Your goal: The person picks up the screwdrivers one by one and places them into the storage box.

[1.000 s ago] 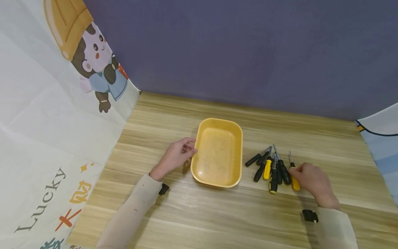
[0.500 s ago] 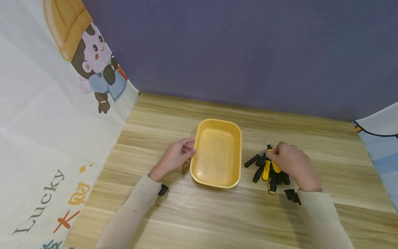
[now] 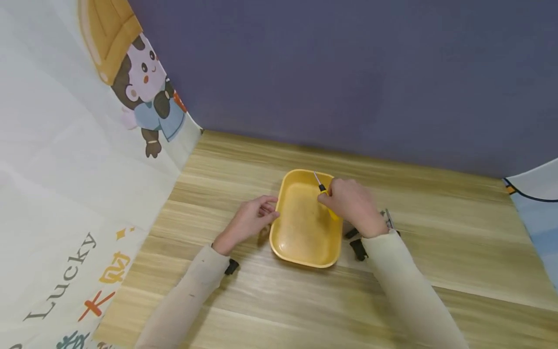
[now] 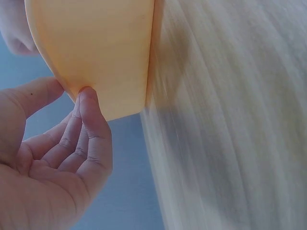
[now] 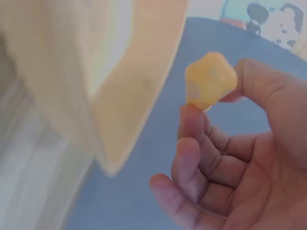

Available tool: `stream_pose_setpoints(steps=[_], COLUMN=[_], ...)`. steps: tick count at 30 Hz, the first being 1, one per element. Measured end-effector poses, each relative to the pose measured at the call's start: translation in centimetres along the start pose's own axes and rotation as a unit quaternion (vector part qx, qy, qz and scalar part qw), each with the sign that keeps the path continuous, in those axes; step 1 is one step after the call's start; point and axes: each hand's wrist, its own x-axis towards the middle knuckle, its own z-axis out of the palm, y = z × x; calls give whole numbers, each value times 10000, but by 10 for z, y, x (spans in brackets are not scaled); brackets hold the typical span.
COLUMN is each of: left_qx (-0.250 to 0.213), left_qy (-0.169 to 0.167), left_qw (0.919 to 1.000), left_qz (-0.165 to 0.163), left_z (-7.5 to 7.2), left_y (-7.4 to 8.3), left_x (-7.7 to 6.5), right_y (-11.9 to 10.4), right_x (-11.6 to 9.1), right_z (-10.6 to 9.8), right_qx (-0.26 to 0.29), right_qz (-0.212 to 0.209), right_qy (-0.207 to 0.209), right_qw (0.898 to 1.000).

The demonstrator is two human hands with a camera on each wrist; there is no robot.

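A pale wood-grain tabletop (image 3: 279, 303) with long streaks of brown runs back to a plain, matte, purple-blue backdrop (image 3: 348, 82). On the left, a white sheet (image 3: 52, 121), lightly creased, carries a printed cartoon figure (image 3: 148, 82) in a blue garment and a big yellow hat, with the word "Lucky" (image 3: 63, 276) and coloured characters below. A blue-striped panel (image 3: 538, 232) edges the right side.

On the tabletop sits a glossy yellow container (image 3: 301, 240), seemingly plastic: a rounded rectangle with smooth walls and a thin lip, its floor faintly scuffed. The left grip (image 3: 250, 220) pinches its left rim, thumb and forefinger close together, the other fingers curled behind. The right grip (image 3: 355, 203) pinches a screwdriver (image 3: 322, 188) by its faceted yellow handle over the container's right side, the black collar and slim metal shaft pointing toward the far rim. Beside the container, black handles and metal shafts (image 3: 389, 219) lie mostly hidden by the right wrist
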Motion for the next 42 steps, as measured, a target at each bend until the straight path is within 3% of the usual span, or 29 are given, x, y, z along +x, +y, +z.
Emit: stream_pose_setpoints(steps=[11, 17, 27, 34, 42], left_qx=[36, 54, 3, -18, -45], left_qy=[-5, 3, -54, -52, -46], left_qw=[10000, 10000, 10000, 10000, 9999], left_qz=[-61, -71, -23, -31, -79], left_z=[2, 1, 0, 0, 0], left_y=[0, -1, -4, -1, -2], left_x=[1, 1, 2, 3, 2], right_y=[-31, -38, -40, -41, -45], right_x=[31, 38, 51, 50, 36], right_z=[31, 40, 60, 56, 35], right_qx=[-207, -272, -143, -296, -467], right_qz=[-240, -292, 105, 228, -27], right_qy=[-971, -1140, -1390, -1379, -1271], right_qw=[9948, 9927, 9901, 9897, 9908])
